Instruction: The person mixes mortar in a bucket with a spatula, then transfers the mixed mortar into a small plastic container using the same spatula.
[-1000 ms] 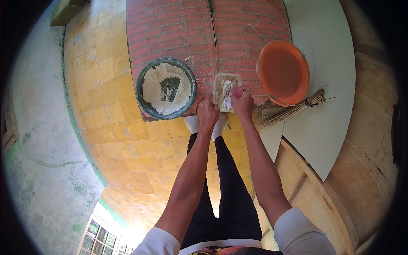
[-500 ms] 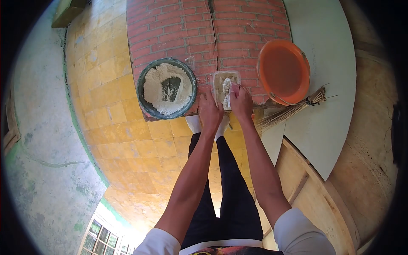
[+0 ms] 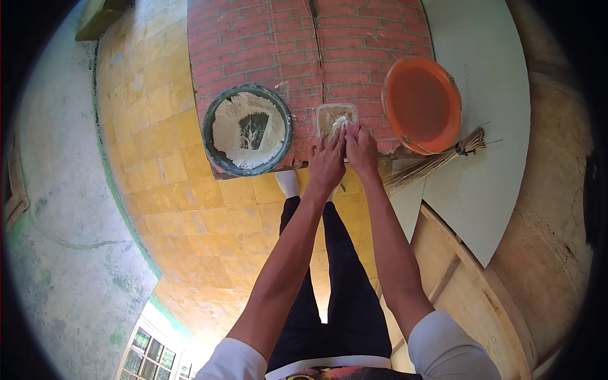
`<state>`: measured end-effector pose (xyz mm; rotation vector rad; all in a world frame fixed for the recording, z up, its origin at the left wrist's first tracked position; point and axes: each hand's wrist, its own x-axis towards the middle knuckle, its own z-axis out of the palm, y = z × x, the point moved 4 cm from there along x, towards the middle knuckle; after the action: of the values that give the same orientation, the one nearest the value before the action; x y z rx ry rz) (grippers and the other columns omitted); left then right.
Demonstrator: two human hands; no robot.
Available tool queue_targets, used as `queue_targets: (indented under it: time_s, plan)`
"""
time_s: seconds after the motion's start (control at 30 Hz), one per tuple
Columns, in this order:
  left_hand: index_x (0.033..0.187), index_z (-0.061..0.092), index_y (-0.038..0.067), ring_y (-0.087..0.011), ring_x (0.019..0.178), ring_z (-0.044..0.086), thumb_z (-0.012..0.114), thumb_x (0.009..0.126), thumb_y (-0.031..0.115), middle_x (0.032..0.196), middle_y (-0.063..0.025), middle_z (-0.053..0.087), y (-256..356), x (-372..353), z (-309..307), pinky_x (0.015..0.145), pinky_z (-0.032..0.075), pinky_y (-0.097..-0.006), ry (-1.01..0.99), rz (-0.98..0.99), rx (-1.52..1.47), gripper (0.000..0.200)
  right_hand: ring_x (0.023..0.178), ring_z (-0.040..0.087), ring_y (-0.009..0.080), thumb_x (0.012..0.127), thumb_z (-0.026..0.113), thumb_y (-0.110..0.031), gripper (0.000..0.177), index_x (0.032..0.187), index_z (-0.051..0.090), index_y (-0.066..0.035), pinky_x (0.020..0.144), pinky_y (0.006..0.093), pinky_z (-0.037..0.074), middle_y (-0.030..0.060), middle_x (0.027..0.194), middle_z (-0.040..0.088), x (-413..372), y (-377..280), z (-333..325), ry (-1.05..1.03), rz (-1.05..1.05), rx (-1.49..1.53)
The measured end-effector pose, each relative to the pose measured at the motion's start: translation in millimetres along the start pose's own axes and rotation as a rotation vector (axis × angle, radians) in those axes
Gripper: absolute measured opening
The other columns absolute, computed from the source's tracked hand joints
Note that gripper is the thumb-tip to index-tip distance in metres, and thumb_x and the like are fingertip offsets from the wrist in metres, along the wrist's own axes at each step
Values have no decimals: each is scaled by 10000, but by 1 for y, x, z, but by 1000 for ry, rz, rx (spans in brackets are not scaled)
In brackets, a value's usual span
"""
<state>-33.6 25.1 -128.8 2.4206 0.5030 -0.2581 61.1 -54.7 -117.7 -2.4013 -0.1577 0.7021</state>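
A small pale rectangular tub [image 3: 337, 113] with a greyish-brown powdery layer inside lies near the front edge of the brick-patterned surface. My right hand [image 3: 362, 151] is closed on a small pink flat piece [image 3: 352, 129] over the tub's near right side. White powdery stuff [image 3: 340, 121] shows just beyond that piece. With fingers stretched forward, my left hand [image 3: 327, 166] reaches over the tub's near edge, its tips beside or against the pink piece; contact is hard to tell. To the left stands a dark round basin [image 3: 288, 142] holding pale powder [image 3: 229, 117].
An orange bucket [image 3: 457, 120] of brownish liquid stands right of the tub. A twig broom [image 3: 437, 166] lies by its base on a pale board [image 3: 481, 183]. The brick-patterned surface [image 3: 354, 63] ends just before my feet, on yellow floor tiles [image 3: 209, 209].
My left hand has moved right and over the tub's near edge, from beside it. My right hand has stayed closed on the pink piece, drawn slightly nearer, and the white stuff appears more gathered.
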Motion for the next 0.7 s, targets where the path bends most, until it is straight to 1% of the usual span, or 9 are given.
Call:
queue_targets:
  time_s: [0.07, 0.13, 0.23, 0.37, 0.43, 0.5, 0.57, 0.63, 0.7]
  plan:
    - [1606, 364, 175, -325, 1431, 415, 561, 930, 121, 1625, -1, 432, 0, 3, 1, 1100, 323, -620, 1, -1, 26, 706, 1158, 613, 448, 977, 510, -280, 411, 1251, 677, -23, 1006, 505, 476, 251, 1204, 679, 0, 0, -2, 20, -21, 17]
    - [1611, 351, 179, -343, 1440, 393, 561, 936, 146, 1634, 9, 419, -1, 6, 1, 1099, 319, -622, -80, -27, 47, 708, 1152, 615, 450, 978, 507, -282, 411, 1248, 680, -25, 997, 506, 479, 254, 1204, 677, 1, -2, -6, 39, -43, 35]
    - [1614, 339, 186, -352, 1436, 387, 556, 940, 175, 1636, 7, 415, -3, 10, 1, 1083, 332, -630, -77, -19, 69, 708, 1129, 620, 457, 978, 513, -282, 404, 1235, 690, -26, 978, 512, 482, 260, 1180, 677, 3, -1, -10, -6, -21, 28]
    - [1609, 347, 187, -358, 1410, 416, 554, 944, 227, 1630, 5, 424, -3, 13, -5, 1065, 345, -632, -108, -42, 71, 698, 1105, 626, 459, 976, 522, -297, 395, 1197, 703, -24, 959, 521, 482, 269, 1128, 684, 3, -2, -19, 21, -46, 57]
    - [1583, 396, 185, -353, 1376, 451, 548, 938, 249, 1625, 1, 431, -2, 14, -8, 1046, 357, -638, -88, -52, 46, 667, 1101, 627, 458, 975, 525, -300, 391, 1187, 706, -26, 958, 520, 482, 270, 1117, 686, 3, -8, -31, 19, -36, 78]
    - [1573, 417, 187, -349, 1372, 459, 545, 935, 247, 1623, -3, 433, -2, 14, -12, 1053, 352, -633, -65, -50, 6, 653, 1095, 631, 468, 966, 533, -305, 389, 1149, 703, -5, 952, 526, 483, 288, 1115, 687, 2, -10, -40, -64, 32, 7]
    - [1563, 438, 189, -345, 1369, 467, 542, 933, 245, 1621, -6, 435, 2, 13, -14, 1059, 347, -628, -43, -46, -34, 641, 1087, 632, 478, 962, 536, -306, 392, 1128, 697, 11, 947, 530, 485, 295, 1110, 687, 6, -3, -37, -44, 37, -27]
    - [1559, 451, 190, -344, 1392, 454, 525, 931, 227, 1612, -21, 448, 12, 12, -20, 1081, 334, -606, 137, 39, -201, 634, 1080, 633, 487, 958, 539, -308, 396, 1108, 691, 27, 942, 533, 486, 302, 1106, 687, 8, 2, -32, -25, 42, -58]
    - [1562, 446, 182, -351, 1401, 447, 519, 940, 230, 1606, -27, 457, 19, 11, -19, 1091, 328, -595, 106, 46, -226, 628, 1076, 629, 505, 949, 539, -306, 405, 1076, 675, 53, 938, 546, 483, 316, 1092, 685, 10, 2, -31, -11, 11, -17]
